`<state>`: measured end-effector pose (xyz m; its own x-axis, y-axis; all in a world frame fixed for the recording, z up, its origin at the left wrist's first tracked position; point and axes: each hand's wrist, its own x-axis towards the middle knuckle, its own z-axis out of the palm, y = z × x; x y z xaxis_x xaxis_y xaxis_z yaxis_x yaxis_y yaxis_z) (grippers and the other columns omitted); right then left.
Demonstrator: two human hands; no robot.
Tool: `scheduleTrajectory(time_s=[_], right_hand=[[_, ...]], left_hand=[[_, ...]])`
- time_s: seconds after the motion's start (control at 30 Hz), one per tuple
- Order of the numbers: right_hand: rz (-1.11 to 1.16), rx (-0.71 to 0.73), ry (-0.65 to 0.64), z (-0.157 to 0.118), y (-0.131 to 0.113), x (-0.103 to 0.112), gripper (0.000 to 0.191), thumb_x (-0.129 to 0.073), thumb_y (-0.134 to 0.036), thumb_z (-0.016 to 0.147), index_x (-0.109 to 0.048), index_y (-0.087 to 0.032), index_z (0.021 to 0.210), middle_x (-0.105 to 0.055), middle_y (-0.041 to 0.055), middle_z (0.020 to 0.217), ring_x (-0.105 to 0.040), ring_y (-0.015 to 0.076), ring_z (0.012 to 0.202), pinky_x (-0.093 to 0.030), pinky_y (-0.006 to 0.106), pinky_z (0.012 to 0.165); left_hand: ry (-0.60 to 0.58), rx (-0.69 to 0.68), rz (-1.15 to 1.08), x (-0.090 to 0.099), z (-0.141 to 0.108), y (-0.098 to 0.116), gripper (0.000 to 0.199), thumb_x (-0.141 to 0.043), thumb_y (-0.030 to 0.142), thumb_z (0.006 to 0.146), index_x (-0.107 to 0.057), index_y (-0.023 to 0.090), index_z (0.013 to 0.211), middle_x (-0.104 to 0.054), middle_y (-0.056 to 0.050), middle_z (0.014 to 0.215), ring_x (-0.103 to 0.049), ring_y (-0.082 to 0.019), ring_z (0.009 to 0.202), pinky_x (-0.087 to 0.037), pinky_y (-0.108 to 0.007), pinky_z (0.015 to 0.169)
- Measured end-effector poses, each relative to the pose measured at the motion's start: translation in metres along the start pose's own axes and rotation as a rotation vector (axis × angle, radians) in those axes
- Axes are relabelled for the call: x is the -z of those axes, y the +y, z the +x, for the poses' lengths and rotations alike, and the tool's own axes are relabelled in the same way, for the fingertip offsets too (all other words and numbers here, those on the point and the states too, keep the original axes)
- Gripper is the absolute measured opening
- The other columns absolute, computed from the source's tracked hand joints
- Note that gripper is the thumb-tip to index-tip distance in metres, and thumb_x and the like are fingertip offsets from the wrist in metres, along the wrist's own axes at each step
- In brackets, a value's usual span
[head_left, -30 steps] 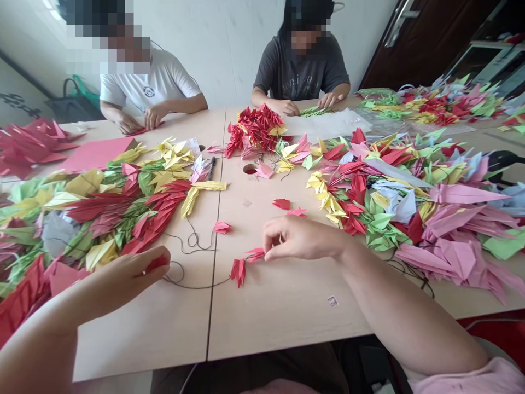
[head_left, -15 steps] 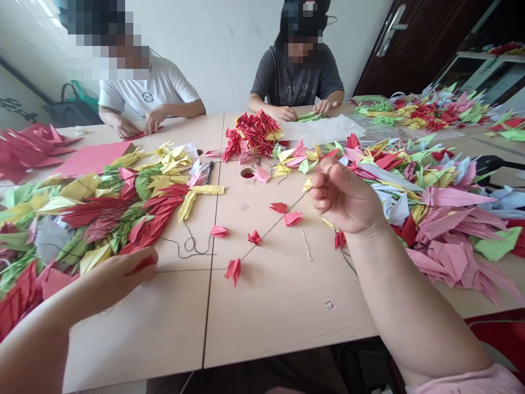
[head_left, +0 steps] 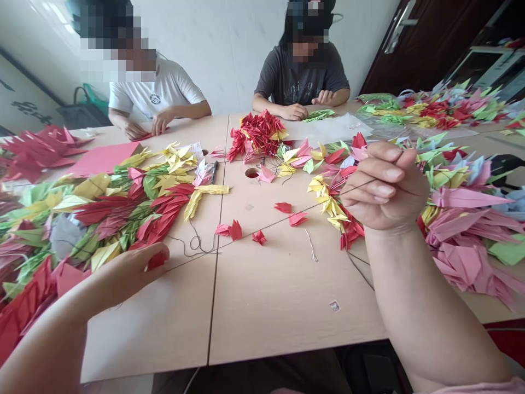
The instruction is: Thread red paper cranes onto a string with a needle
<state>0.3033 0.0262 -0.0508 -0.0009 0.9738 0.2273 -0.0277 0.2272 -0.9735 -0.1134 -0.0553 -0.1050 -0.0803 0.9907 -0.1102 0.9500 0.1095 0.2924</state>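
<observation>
My left hand [head_left: 137,273] is closed around a red folded paper piece [head_left: 158,259] over the left part of the table. A dark thread [head_left: 262,229] runs taut from it, up and rightward, to my right hand [head_left: 385,186]. That hand is raised, fingers curled, pinching the thread. Below the thread lie several small red folded pieces [head_left: 259,237]. Behind my right hand, a string of yellow folded pieces [head_left: 328,200] ends in red ones [head_left: 351,232], with thread trailing from it.
Heaps of coloured folded paper cover the left [head_left: 94,219] and right [head_left: 467,219] of the table [head_left: 287,306]. A red pile [head_left: 258,134] stands at the back middle. Two people sit across, their hands on the far edge. A white twisted strip [head_left: 310,244] lies near the middle.
My right hand has moved right, stretching the thread across the table. A red piece that hung near the front of the thread now sits farther back beside another. The yellow string shows more fully.
</observation>
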Motion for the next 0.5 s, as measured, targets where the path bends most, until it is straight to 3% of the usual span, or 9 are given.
scheduleTrajectory(time_s=[0.07, 0.17, 0.27, 0.37, 0.43, 0.5], right_hand=[[0.048, 0.008, -0.066, -0.002, 0.001, 0.000, 0.054, -0.056, -0.073, 0.064, -0.035, -0.024, 0.063, -0.035, -0.0115, 0.048, -0.030, 0.0044, 0.037, -0.016, 0.027, 0.048], [0.059, 0.010, -0.150, -0.005, 0.002, -0.001, 0.057, -0.061, -0.074, 0.061, -0.034, -0.024, 0.064, -0.033, -0.0113, 0.046, -0.034, 0.0060, 0.037, -0.021, 0.027, 0.048], [0.041, 0.014, -0.155, -0.005, 0.002, -0.002, 0.058, -0.060, -0.077, 0.061, -0.036, -0.024, 0.064, -0.034, -0.0116, 0.046, -0.035, 0.0054, 0.037, -0.024, 0.026, 0.047], [0.188, 0.012, -0.119, -0.004, 0.000, -0.004, 0.062, -0.070, -0.074, 0.052, -0.034, -0.023, 0.060, -0.031, -0.0134, 0.045, -0.037, 0.0037, 0.036, -0.023, 0.022, 0.043], [0.287, 0.025, -0.096, -0.005, -0.002, -0.004, 0.062, -0.074, -0.067, 0.052, -0.033, -0.022, 0.059, -0.030, -0.0150, 0.043, -0.039, 0.0026, 0.036, -0.022, 0.018, 0.040], [0.341, 0.048, -0.081, -0.009, -0.005, -0.002, 0.059, -0.075, -0.062, 0.057, -0.032, -0.021, 0.059, -0.029, -0.0168, 0.041, -0.038, 0.0009, 0.034, -0.020, 0.014, 0.039]], left_hand=[[0.022, -0.074, 0.093, 0.006, 0.001, 0.007, 0.021, -0.054, 0.041, 0.080, -0.064, 0.024, 0.088, -0.066, 0.002, 0.078, -0.058, -0.020, 0.070, -0.040, -0.027, 0.065], [0.091, -0.135, 0.079, 0.010, -0.003, 0.033, 0.031, -0.049, 0.046, 0.087, -0.064, 0.024, 0.103, -0.068, -0.006, 0.109, -0.060, -0.029, 0.100, -0.044, -0.037, 0.083], [-0.084, -0.246, -0.140, 0.000, -0.012, 0.071, 0.041, -0.047, 0.055, 0.089, -0.059, 0.030, 0.120, -0.067, -0.005, 0.117, -0.063, -0.026, 0.100, -0.049, -0.032, 0.076], [-0.134, -0.387, -0.252, -0.017, -0.015, 0.107, 0.047, -0.051, 0.048, 0.090, -0.049, 0.030, 0.134, -0.058, -0.007, 0.135, -0.058, -0.026, 0.113, -0.047, -0.036, 0.090], [-0.203, -0.409, -0.360, -0.025, -0.013, 0.121, 0.037, -0.049, 0.046, 0.092, -0.058, 0.025, 0.121, -0.067, -0.007, 0.114, -0.061, -0.024, 0.101, -0.047, -0.033, 0.085], [-0.382, -0.387, -0.530, -0.030, -0.010, 0.125, 0.033, -0.043, 0.048, 0.094, -0.062, 0.023, 0.101, -0.065, -0.003, 0.082, -0.060, -0.019, 0.077, -0.046, -0.029, 0.071]])
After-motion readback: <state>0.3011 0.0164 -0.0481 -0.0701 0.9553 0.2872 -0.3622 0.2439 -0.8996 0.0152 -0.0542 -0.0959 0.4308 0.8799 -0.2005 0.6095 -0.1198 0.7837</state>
